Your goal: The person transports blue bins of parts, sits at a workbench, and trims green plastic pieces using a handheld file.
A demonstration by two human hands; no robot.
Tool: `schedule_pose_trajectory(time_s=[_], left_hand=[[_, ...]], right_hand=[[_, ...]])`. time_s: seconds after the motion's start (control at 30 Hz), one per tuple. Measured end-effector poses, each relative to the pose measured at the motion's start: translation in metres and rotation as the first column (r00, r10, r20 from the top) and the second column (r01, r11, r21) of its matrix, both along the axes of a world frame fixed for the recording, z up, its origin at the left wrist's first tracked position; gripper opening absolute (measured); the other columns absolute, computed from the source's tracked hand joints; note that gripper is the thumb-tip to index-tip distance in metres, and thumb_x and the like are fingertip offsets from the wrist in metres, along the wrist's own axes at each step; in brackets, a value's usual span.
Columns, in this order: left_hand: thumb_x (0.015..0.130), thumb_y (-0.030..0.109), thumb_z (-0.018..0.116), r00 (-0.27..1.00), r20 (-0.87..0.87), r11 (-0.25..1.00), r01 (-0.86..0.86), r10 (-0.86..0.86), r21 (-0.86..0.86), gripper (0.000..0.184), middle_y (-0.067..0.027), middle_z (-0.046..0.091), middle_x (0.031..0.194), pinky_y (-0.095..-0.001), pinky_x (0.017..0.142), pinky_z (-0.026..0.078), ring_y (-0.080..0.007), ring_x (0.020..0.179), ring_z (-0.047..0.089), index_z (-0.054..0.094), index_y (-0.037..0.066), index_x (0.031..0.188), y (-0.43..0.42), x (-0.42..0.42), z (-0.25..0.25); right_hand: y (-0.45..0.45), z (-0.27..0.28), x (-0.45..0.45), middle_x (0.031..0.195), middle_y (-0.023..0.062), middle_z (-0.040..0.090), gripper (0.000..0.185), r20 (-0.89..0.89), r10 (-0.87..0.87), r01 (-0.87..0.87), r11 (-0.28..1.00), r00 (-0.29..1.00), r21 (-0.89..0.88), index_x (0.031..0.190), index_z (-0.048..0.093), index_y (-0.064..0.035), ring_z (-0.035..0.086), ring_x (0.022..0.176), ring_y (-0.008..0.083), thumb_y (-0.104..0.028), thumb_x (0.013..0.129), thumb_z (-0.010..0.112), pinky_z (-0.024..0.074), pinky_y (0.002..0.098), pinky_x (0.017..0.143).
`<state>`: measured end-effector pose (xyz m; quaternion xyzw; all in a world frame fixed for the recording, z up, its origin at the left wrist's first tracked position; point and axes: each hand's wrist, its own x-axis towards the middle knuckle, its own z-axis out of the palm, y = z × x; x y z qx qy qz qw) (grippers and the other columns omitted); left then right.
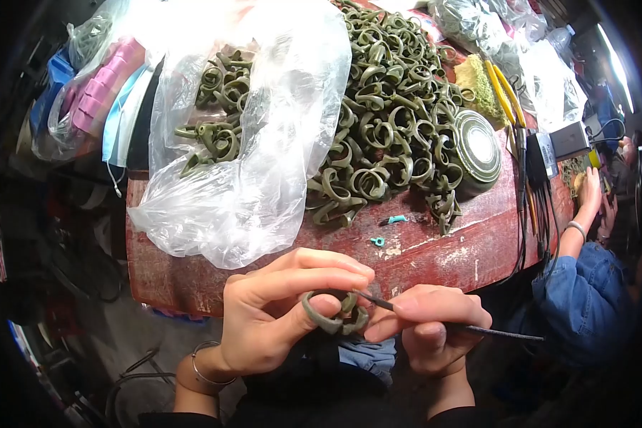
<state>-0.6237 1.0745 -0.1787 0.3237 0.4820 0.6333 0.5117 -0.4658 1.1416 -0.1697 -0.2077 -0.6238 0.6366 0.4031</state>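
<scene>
Just before the near edge of a worn red wooden table point(478, 242), holds an olive-green ring-shaped piece point(330, 326) and a thin dark rod-like tool point(506, 333).

With the left hand point(274, 314) half curled, pinches the ring-shaped piece between fingers and thumb; with the right hand point(439, 324) closed in a pencil-like grip, points the tool at its upper edge, though cannot tell whether touching. Beyond, on the table, two small teal bits point(396, 220); farther back, a large heap of similar olive-green pieces point(385, 132) just beside a round green container with a pale top point(480, 146). To the left, more such pieces amid the folds of a crumpled clear plastic bag point(214, 221). At far right, a co-worker's hand point(590, 189) and blue denim sleeve point(571, 285).
</scene>
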Motion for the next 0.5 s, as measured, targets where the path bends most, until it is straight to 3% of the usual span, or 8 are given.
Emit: schedule_pose_trajectory(time_s=[0.07, 0.13, 0.27, 0.3, 0.37, 0.43, 0.47, 0.5], left_hand=[[0.08, 0.03, 0.063, 1.0, 0.029, 1.0, 0.007, -0.007, -0.027, 0.037, -0.0179, 0.059, 0.094, -0.0278, 0.067, 0.049, -0.0179, 0.075, 0.06, 0.063, -0.005, 0.09, 0.001, -0.001, 0.001], [0.08, 0.031, 0.062, 0.996, 0.094, 0.998, 0.009, -0.003, -0.058, 0.038, -0.0177, 0.058, 0.097, -0.0276, 0.067, 0.05, -0.0176, 0.077, 0.06, 0.063, -0.005, 0.092, 0.001, 0.0, 0.004], [0.083, 0.016, 0.058, 0.998, 0.063, 1.0, -0.02, 0.018, 0.021, 0.028, -0.0189, 0.057, 0.104, -0.0291, 0.076, 0.049, -0.0195, 0.084, 0.06, 0.06, -0.006, 0.1, 0.001, 0.003, 0.004], [0.083, 0.012, 0.056, 0.999, 0.047, 1.0, -0.016, 0.014, 0.022, 0.027, -0.0196, 0.056, 0.105, -0.0299, 0.079, 0.048, -0.0203, 0.087, 0.059, 0.059, -0.007, 0.102, 0.001, 0.005, 0.009], [0.08, 0.0, 0.05, 0.996, 0.094, 0.999, -0.002, -0.003, 0.049, 0.031, -0.0215, 0.054, 0.108, -0.0319, 0.085, 0.045, -0.0224, 0.094, 0.058, 0.054, -0.008, 0.11, 0.0, 0.008, 0.012], [0.079, -0.001, 0.054, 0.995, 0.095, 0.998, 0.017, -0.023, 0.062, 0.033, -0.0207, 0.055, 0.107, -0.0314, 0.085, 0.045, -0.0223, 0.094, 0.057, 0.052, -0.009, 0.111, -0.002, 0.007, 0.013], [0.078, -0.001, 0.055, 0.995, 0.094, 0.997, 0.027, -0.033, 0.068, 0.034, -0.0203, 0.055, 0.107, -0.0312, 0.085, 0.045, -0.0223, 0.095, 0.057, 0.052, -0.01, 0.111, -0.002, 0.005, 0.013], [0.077, -0.002, 0.057, 0.998, 0.032, 0.998, 0.054, -0.055, 0.038, 0.035, -0.0192, 0.055, 0.105, -0.0307, 0.084, 0.046, -0.0218, 0.094, 0.057, 0.052, -0.01, 0.111, -0.004, 0.003, 0.011]], right_hand=[[-0.001, -0.003, 0.001, 0.074, 0.0128, 0.064, 0.018, -0.06, 0.039, -0.041, 0.999, 0.997, -0.03, 0.094, 0.062, 0.0019, 0.064, 0.069, 0.022, -0.007, 0.079, 0.062, 0.0515, 0.0293, 0.061], [0.0, -0.002, 0.002, 0.077, 0.0113, 0.062, 0.021, 0.086, -0.009, -0.004, 0.99, 0.996, 0.143, 0.095, 0.063, -0.0007, 0.063, 0.07, 0.0198, -0.004, 0.075, 0.066, 0.0511, 0.0271, 0.061], [-0.006, 0.01, -0.008, 0.084, 0.0094, 0.057, 0.034, 0.31, -0.19, 0.033, 0.893, 0.932, 0.448, 0.097, 0.064, -0.0061, 0.061, 0.073, 0.0167, 0.002, 0.065, 0.073, 0.0502, 0.0234, 0.061], [-0.009, 0.001, -0.014, 0.086, 0.011, 0.057, 0.035, 0.217, -0.237, 0.113, 0.878, 0.947, 0.465, 0.097, 0.063, -0.0052, 0.061, 0.073, 0.018, 0.003, 0.064, 0.074, 0.0503, 0.0236, 0.062], [-0.009, -0.001, -0.009, 0.086, 0.0113, 0.057, 0.034, 0.256, -0.248, 0.115, 0.889, 0.934, 0.443, 0.096, 0.062, -0.0033, 0.061, 0.073, 0.0179, 0.003, 0.065, 0.073, 0.0504, 0.0239, 0.063], [-0.004, -0.005, -0.008, 0.086, 0.0126, 0.057, 0.03, 0.228, -0.206, 0.109, 0.92, 0.952, 0.376, 0.095, 0.059, -0.0004, 0.061, 0.073, 0.0178, 0.005, 0.068, 0.07, 0.0506, 0.0244, 0.062], [-0.009, -0.011, -0.005, 0.086, 0.0136, 0.057, 0.027, 0.201, -0.162, 0.136, 0.981, 0.966, 0.135, 0.095, 0.059, 0.0003, 0.061, 0.073, 0.0172, 0.006, 0.07, 0.067, 0.0504, 0.0245, 0.061], [-0.009, -0.01, -0.004, 0.086, 0.0141, 0.057, 0.027, 0.19, -0.127, 0.122, 0.992, 0.974, 0.04, 0.095, 0.059, 0.0008, 0.06, 0.073, 0.017, 0.006, 0.07, 0.067, 0.0502, 0.0247, 0.061]])
